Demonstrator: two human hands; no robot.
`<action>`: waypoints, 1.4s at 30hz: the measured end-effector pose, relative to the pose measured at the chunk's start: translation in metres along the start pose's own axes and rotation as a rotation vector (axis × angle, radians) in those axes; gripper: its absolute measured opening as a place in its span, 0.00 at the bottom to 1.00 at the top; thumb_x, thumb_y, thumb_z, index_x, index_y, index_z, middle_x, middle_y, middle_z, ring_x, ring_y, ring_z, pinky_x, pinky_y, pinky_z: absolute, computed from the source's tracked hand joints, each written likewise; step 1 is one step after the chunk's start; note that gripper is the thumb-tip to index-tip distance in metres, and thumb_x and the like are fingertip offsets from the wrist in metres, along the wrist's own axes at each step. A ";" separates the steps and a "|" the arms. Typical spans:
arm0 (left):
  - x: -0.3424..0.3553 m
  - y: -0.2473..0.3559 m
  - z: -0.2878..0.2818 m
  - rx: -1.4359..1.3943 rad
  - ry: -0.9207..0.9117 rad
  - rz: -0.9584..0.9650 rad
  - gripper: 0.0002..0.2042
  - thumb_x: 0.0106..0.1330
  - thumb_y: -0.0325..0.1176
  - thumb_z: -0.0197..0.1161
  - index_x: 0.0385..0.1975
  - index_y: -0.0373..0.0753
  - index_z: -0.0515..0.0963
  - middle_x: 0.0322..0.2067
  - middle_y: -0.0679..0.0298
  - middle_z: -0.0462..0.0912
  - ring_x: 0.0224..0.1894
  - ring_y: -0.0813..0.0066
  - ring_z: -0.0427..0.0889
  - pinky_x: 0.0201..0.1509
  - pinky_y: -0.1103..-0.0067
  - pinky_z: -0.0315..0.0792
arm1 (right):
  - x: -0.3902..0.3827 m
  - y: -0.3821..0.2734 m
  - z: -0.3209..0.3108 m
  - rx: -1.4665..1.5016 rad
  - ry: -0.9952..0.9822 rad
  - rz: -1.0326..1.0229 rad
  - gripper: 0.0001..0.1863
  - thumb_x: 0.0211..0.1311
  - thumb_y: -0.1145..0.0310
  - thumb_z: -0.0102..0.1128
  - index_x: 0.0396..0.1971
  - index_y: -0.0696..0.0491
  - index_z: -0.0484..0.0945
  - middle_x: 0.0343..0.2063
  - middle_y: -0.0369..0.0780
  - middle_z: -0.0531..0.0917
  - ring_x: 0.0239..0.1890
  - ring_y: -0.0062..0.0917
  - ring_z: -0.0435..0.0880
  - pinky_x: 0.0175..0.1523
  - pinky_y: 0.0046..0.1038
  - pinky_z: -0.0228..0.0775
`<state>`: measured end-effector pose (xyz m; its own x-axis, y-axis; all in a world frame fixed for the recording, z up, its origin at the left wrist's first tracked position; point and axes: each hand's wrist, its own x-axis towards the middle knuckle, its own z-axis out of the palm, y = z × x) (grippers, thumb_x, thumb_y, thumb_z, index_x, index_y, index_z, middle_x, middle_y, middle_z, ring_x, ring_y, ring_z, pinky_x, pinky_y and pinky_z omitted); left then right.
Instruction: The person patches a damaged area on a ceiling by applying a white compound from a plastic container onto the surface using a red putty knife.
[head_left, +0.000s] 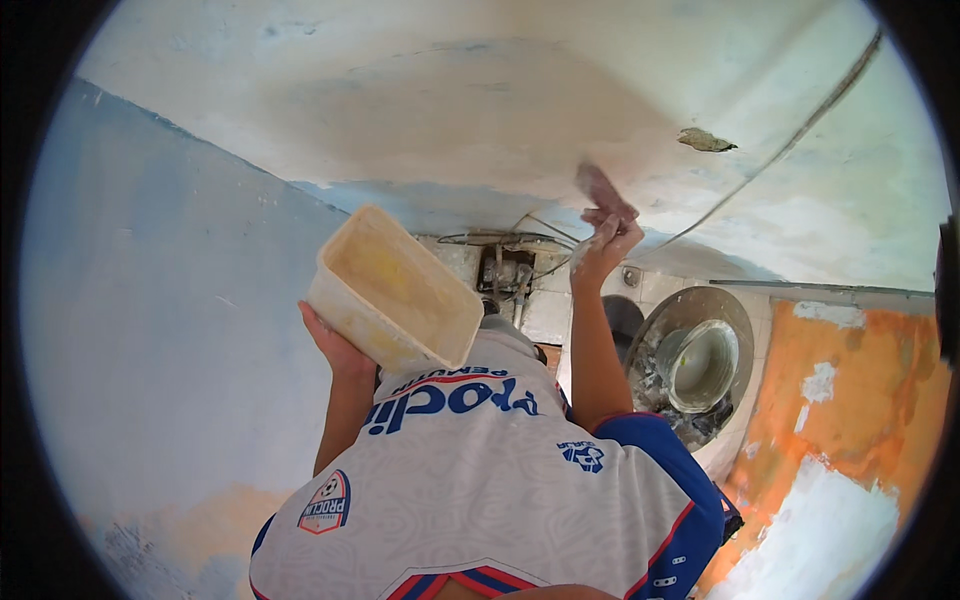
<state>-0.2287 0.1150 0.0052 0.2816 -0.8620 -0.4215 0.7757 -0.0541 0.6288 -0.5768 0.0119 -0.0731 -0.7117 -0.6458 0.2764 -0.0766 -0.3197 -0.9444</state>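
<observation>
The right hand (pixel 605 245) has its fingers curled closely about the handle end of a putty knife (pixel 598 185), its blade blurred and angled up toward the wall. The left hand (pixel 340 345) bears the cream rectangular plastic tub (pixel 335 305) from its left side; the fingers beneath are hidden, so how tightly they curl cannot be told.

Nearest lies the wearer's pale jersey (pixel 480 450) with blue sleeves. The tub tilts just beyond it, mouth upward, its inside smeared pale with a yellowish patch. Farther on, the knife is near the plastered wall (pixel 480 110); whether it touches cannot be made out. A ragged hole (pixel 707 140) and a long dark cable (pixel 790 150) mark that wall to the right. Down on the floor, a bucket (pixel 735 350) stands in a round basin (pixel 742 318).

The step in hand appears to be spreading or smoothing filler on the wall. The next move seems to call for a flat blade, even pressure and a level tub.
</observation>
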 end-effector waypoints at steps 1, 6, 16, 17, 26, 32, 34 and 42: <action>0.000 -0.001 -0.001 0.021 -0.017 -0.008 0.37 0.74 0.66 0.34 0.70 0.41 0.62 0.66 0.58 0.69 0.67 0.60 0.68 0.70 0.65 0.64 | -0.008 -0.008 0.005 0.035 -0.099 -0.024 0.09 0.78 0.70 0.44 0.49 0.59 0.63 0.44 0.47 0.76 0.35 0.26 0.82 0.45 0.29 0.78; -0.008 -0.007 0.013 0.009 -0.056 -0.036 0.37 0.75 0.66 0.34 0.69 0.40 0.63 0.65 0.58 0.70 0.67 0.59 0.69 0.70 0.65 0.64 | -0.022 -0.020 0.034 -0.073 -0.183 -0.059 0.11 0.79 0.67 0.43 0.50 0.59 0.62 0.48 0.48 0.72 0.34 0.28 0.81 0.48 0.32 0.76; -0.008 -0.012 0.016 -0.034 -0.109 -0.071 0.38 0.75 0.66 0.32 0.67 0.38 0.66 0.64 0.57 0.72 0.65 0.60 0.71 0.69 0.66 0.65 | -0.089 -0.066 0.040 0.186 -0.152 0.013 0.13 0.79 0.63 0.45 0.49 0.59 0.61 0.44 0.46 0.73 0.39 0.28 0.80 0.47 0.31 0.76; -0.005 -0.011 0.013 -0.039 -0.109 -0.052 0.38 0.75 0.66 0.32 0.67 0.38 0.66 0.64 0.57 0.72 0.65 0.60 0.71 0.69 0.66 0.65 | -0.085 -0.072 0.039 0.190 -0.179 0.022 0.14 0.79 0.62 0.47 0.49 0.58 0.62 0.42 0.46 0.76 0.39 0.28 0.81 0.44 0.30 0.77; 0.025 0.033 -0.016 -0.158 -0.228 -0.024 0.39 0.74 0.67 0.32 0.68 0.37 0.65 0.64 0.57 0.72 0.66 0.59 0.70 0.69 0.65 0.65 | -0.047 -0.133 0.088 0.238 -0.274 -0.056 0.07 0.76 0.72 0.49 0.46 0.58 0.64 0.38 0.47 0.79 0.34 0.28 0.84 0.36 0.27 0.80; 0.052 0.089 -0.067 -0.148 -0.232 -0.023 0.40 0.74 0.67 0.32 0.67 0.37 0.65 0.64 0.57 0.72 0.66 0.60 0.70 0.69 0.65 0.65 | -0.116 -0.104 0.203 0.060 -0.553 -0.175 0.06 0.72 0.78 0.51 0.45 0.59 0.69 0.36 0.46 0.81 0.32 0.25 0.85 0.37 0.26 0.78; 0.061 0.108 -0.079 -0.141 -0.203 0.011 0.39 0.74 0.67 0.33 0.67 0.37 0.65 0.64 0.58 0.72 0.66 0.60 0.70 0.69 0.66 0.65 | -0.122 -0.105 0.237 0.049 -0.529 -0.037 0.06 0.73 0.76 0.51 0.45 0.60 0.70 0.36 0.48 0.81 0.32 0.23 0.84 0.37 0.25 0.76; 0.089 0.162 -0.115 -0.091 -0.156 -0.015 0.39 0.74 0.66 0.31 0.67 0.38 0.66 0.64 0.58 0.72 0.66 0.60 0.70 0.69 0.66 0.64 | -0.068 -0.108 0.204 0.230 0.038 -0.241 0.08 0.77 0.70 0.48 0.46 0.58 0.63 0.37 0.47 0.82 0.29 0.25 0.84 0.34 0.25 0.79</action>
<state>-0.0126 0.0871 -0.0057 0.1841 -0.9296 -0.3193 0.8292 -0.0275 0.5583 -0.3772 -0.0512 0.0461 -0.7183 -0.5073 0.4762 -0.0895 -0.6114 -0.7863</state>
